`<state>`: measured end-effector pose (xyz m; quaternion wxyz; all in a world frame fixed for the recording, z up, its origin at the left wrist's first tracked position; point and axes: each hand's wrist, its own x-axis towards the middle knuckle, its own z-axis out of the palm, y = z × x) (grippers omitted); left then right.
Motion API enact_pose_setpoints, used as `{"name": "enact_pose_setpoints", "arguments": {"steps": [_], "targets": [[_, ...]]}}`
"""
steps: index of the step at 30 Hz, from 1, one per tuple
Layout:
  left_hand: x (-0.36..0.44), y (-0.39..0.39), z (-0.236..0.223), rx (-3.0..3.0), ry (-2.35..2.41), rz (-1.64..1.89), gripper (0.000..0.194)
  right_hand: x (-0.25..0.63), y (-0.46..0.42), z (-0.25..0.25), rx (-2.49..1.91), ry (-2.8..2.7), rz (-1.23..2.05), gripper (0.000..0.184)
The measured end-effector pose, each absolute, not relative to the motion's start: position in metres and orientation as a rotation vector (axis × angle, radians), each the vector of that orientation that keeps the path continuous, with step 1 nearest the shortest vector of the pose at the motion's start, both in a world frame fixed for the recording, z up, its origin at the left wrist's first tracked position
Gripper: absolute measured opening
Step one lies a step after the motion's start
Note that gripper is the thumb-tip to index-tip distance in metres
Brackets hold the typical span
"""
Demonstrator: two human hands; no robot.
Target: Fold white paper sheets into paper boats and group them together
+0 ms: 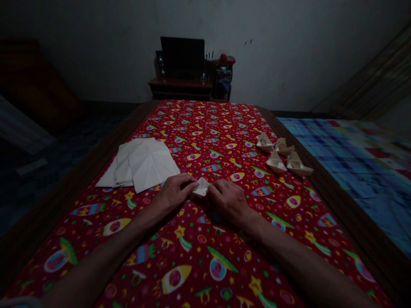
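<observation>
A small folded paper boat sits between my two hands, low over the patterned red cloth. My left hand pinches its left end between thumb and fingers. At the right end, the curled fingers of my right hand grip the paper, though the fingertips are partly hidden. Left of my left hand lies a fanned stack of creased white paper sheets. Several finished-looking paper boats stand grouped on the cloth, farther off to the right.
The cloth covers a long surface with dark wooden edges. Beyond its far end stand a black monitor and a red telephone on low furniture. A blue checked sheet spreads on the right. The room is dim.
</observation>
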<state>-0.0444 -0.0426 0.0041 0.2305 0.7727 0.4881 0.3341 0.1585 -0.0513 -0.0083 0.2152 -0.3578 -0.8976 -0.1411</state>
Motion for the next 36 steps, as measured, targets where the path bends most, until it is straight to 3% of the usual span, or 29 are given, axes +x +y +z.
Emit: {"name": "enact_pose_setpoints", "arguments": {"steps": [7, 17, 29, 36], "targets": [[-0.03, -0.048, 0.016, 2.197, 1.324, 1.239, 0.009, 0.165, -0.048, 0.005, -1.012, -2.252, -0.135, 0.019], [-0.022, -0.054, 0.004, 2.304, 1.207, 1.132, 0.008, 0.171, -0.045, -0.001, -0.966, -2.295, 0.374, 0.012], [-0.036, -0.058, 0.0, 2.234, 1.32, 1.178, 0.013, 0.178, -0.048, -0.001, -1.032, -2.179, 0.387, 0.013], [-0.065, -0.056, 0.002, 2.381, 1.236, 0.977, 0.011, 0.195, -0.052, -0.008, -1.138, -2.132, 0.372, 0.008]]}}
